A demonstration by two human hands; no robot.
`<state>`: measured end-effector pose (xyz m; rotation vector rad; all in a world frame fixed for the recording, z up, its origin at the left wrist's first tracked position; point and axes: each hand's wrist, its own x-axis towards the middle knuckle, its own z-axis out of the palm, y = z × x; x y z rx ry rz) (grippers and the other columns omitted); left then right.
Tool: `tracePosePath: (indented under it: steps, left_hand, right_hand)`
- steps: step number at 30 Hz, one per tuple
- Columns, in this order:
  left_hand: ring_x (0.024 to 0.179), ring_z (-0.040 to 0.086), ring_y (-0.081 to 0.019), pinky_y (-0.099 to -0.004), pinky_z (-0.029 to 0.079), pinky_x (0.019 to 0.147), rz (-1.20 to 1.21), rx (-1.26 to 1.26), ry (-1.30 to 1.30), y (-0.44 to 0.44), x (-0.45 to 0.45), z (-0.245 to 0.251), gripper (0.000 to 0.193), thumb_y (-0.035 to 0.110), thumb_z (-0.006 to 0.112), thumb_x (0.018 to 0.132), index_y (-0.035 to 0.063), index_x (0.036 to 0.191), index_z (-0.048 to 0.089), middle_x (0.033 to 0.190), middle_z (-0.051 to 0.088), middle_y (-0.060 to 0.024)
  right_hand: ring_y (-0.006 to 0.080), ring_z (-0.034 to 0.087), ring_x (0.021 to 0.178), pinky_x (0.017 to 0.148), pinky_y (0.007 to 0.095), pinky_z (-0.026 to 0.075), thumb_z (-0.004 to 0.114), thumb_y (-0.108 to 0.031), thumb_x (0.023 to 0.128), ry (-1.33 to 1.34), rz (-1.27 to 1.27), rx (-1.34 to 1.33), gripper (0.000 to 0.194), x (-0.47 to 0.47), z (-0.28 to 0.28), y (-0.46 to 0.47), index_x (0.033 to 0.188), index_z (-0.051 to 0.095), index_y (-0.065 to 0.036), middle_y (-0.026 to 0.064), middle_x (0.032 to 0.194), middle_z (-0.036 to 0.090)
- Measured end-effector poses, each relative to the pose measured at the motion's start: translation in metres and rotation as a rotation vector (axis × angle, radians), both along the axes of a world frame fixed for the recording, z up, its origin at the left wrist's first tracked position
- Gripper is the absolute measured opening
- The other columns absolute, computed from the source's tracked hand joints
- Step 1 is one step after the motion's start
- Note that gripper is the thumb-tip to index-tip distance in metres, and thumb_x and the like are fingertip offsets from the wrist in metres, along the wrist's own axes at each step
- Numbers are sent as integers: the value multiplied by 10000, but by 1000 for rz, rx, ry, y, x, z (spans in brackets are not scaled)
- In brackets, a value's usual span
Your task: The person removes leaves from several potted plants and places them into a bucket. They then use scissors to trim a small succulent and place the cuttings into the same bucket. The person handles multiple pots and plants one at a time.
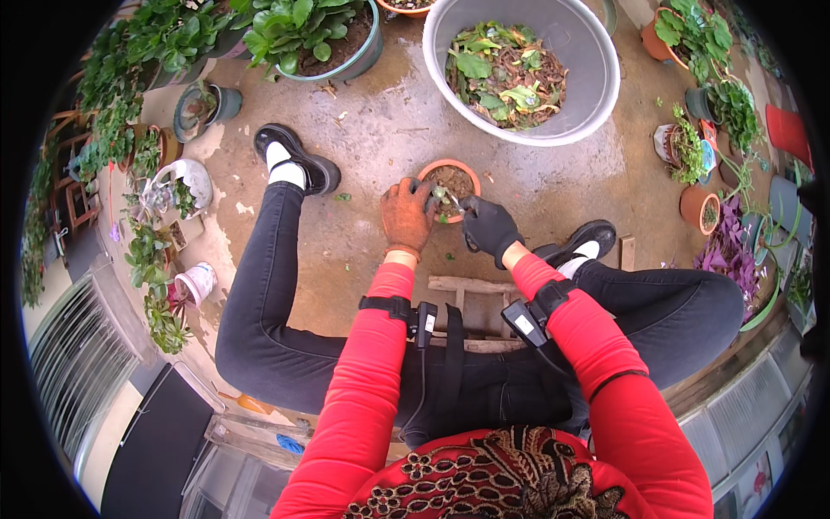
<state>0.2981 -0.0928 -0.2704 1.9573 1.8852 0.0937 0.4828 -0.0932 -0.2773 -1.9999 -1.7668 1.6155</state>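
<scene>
A small terracotta-coloured pot (478, 178) of brown soil stands on the floor between my feet. My left hand (408, 215), in an orange-and-dark work glove, has its fingers closed on a small green plant piece (441, 193) over the pot's left side. From the right, my right hand (489, 227), in a dark glove, grips a small metal tool, perhaps scissors, whose tip (458, 205) points at the plant piece. The tool's handle is mostly hidden by the fingers. A bit of green leaf (443, 218) lies at the pot's near rim.
A large grey tub (519, 135) with cut leaves and dry scraps stands beyond the small pot. Potted plants line both sides, among them a big green pot (363, 61) at the upper left. A wooden stool frame (476, 283) lies between my legs.
</scene>
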Motion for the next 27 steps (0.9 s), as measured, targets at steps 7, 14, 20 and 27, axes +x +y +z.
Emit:
tracePosePath:
  steps: [7, 14, 20, 27]
  left_hand:
    - [1066, 550, -318, -468, 441, 946, 46, 18, -66, -2, -1, -7, 391, 152, 761, 778, 173, 1159, 678, 1117, 566, -91]
    - [1068, 552, -316, -456, 452, 940, 42, -4, -44, -1, 0, -6, 416, 126, 769, 761, 181, 1164, 680, 1116, 566, -85]
    - [1074, 551, -312, -456, 453, 949, 60, -2, -59, -2, 1, -5, 415, 94, 763, 759, 182, 1157, 685, 1117, 565, -81]
    - [1062, 547, -320, -465, 451, 933, 53, 20, -107, -3, -2, -8, 421, 84, 761, 758, 189, 1158, 687, 1109, 562, -85]
  right_hand:
    - [355, 686, 781, 708, 472, 537, 578, -247, 900, -34, 214, 282, 295, 29, 35, 11, 1175, 678, -209, 161, 850, 702]
    - [366, 687, 799, 723, 485, 535, 566, -227, 894, -112, 223, 218, 275, 17, 16, 32, 1142, 679, -189, 174, 855, 701]
    - [372, 684, 807, 732, 486, 536, 551, -230, 901, -60, 215, 116, 301, 15, 12, 11, 1175, 676, -216, 178, 876, 703]
    - [351, 679, 707, 647, 463, 530, 574, -213, 907, -97, 71, 414, 300, 28, 27, -5, 1186, 680, -198, 163, 792, 688]
